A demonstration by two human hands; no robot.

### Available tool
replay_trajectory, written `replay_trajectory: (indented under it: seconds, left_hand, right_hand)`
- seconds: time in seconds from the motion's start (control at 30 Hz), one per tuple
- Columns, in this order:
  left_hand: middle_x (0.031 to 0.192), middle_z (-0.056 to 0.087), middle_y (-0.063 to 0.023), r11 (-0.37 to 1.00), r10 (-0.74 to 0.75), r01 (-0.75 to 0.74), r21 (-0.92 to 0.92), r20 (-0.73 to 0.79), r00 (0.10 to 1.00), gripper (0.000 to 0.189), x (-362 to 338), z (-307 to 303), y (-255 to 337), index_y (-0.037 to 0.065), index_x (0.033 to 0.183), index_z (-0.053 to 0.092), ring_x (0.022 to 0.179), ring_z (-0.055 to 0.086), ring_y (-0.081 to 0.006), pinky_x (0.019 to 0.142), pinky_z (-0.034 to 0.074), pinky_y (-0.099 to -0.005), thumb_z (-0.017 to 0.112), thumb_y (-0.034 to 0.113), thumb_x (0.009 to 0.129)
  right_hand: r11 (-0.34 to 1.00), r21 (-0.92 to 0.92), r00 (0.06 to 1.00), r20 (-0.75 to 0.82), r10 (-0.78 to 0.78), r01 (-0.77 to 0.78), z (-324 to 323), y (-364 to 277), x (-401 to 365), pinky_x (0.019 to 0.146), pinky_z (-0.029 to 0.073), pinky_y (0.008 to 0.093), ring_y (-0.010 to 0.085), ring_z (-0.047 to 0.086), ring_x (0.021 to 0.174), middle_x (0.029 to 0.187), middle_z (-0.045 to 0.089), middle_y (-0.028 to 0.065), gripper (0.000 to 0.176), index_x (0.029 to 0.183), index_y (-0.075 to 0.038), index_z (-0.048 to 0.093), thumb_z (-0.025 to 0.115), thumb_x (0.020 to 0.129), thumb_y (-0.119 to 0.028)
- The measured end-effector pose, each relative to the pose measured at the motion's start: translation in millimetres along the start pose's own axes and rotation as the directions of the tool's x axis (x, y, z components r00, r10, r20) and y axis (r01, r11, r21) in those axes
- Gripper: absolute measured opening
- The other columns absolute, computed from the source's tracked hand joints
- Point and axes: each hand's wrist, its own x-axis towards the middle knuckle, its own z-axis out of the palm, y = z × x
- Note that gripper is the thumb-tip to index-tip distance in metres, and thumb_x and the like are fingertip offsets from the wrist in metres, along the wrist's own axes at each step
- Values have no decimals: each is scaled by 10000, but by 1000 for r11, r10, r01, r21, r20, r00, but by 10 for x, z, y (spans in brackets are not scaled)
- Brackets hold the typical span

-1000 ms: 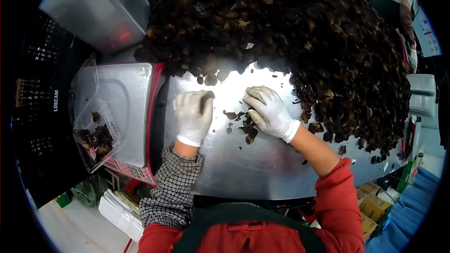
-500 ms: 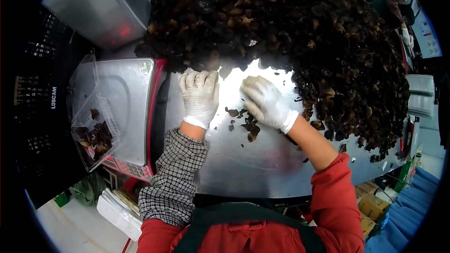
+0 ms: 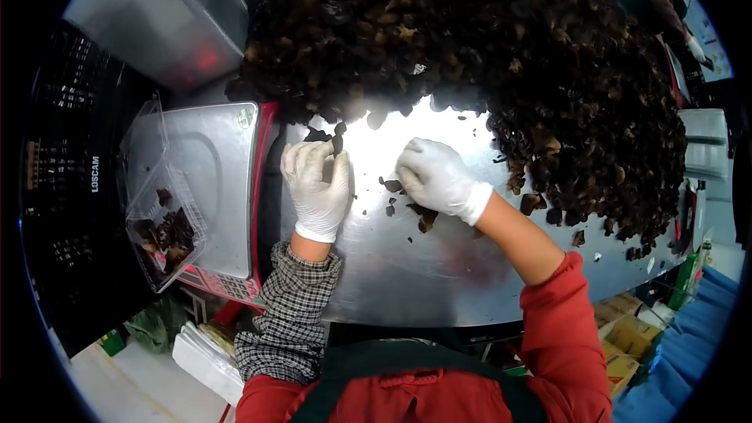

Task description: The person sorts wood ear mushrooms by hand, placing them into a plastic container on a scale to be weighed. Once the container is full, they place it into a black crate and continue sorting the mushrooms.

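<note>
A large heap of dark brown dried fungus (image 3: 470,31) covers the far side of the metal table (image 3: 392,282). My left hand (image 3: 317,184), in a white glove, is on the table near the scale, with thumb and fingers apart; dark pieces (image 3: 338,137) lie at its fingertips, and whether it grips any is unclear. My right hand (image 3: 439,176), also gloved, has its fingers curled down to the table beside small loose pieces (image 3: 393,186); anything under them is hidden. An open clear plastic box (image 3: 168,235) with some fungus rests on the scale (image 3: 211,180).
Clear bins (image 3: 157,16) stand at the back left, beside a black crate (image 3: 70,188). A co-worker (image 3: 662,0) in a white cap and gloves is at the far right. Cardboard boxes (image 3: 627,337) and blue cloth (image 3: 681,352) are at the lower right.
My left hand has drawn back toward me and slightly left from the heap's edge, its thumb now apart from the fingers. My right hand has shifted slightly nearer. The co-worker's hand has moved.
</note>
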Motion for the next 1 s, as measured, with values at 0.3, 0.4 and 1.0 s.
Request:
replay_trajectory:
  seconds: [0.3, 0.4, 1.0]
  left_hand:
    - [979, 648, -79, 976, -116, 122, -179, 41, 992, 174, -75, 0, 86, 42, 942, 651, 979, 562, -257, 901, 440, -377, 680, 45, 770]
    - [981, 649, -75, 979, -115, 117, -165, 21, 993, 177, -74, -78, 23, 47, 946, 658, 981, 563, -252, 894, 444, -363, 686, 46, 772]
    - [1316, 508, -226, 984, 143, -86, -156, 399, 906, 661, -356, 7, 93, -25, 1413, 371, 1194, 501, -348, 1033, 382, -437, 642, 260, 882]
  right_hand:
    - [968, -248, 997, -80, 22, -42, 89, 126, 492, 690, 530, 350, 256, 636, 743, 853, 648, 110, 178, 989, -56, 634, 662, 824, -116]
    - [970, 214, 938, -299, 175, -113, -237, -21, 286, 673, 525, 356, 276, 628, 716, 880, 654, 111, 182, 980, -66, 633, 680, 827, -154]
    - [977, -109, 981, 38, 188, -182, -84, 16, -408, 1138, 290, 443, 367, 390, 1342, 1379, 448, 264, 645, 1372, 52, 397, 633, 866, -270]
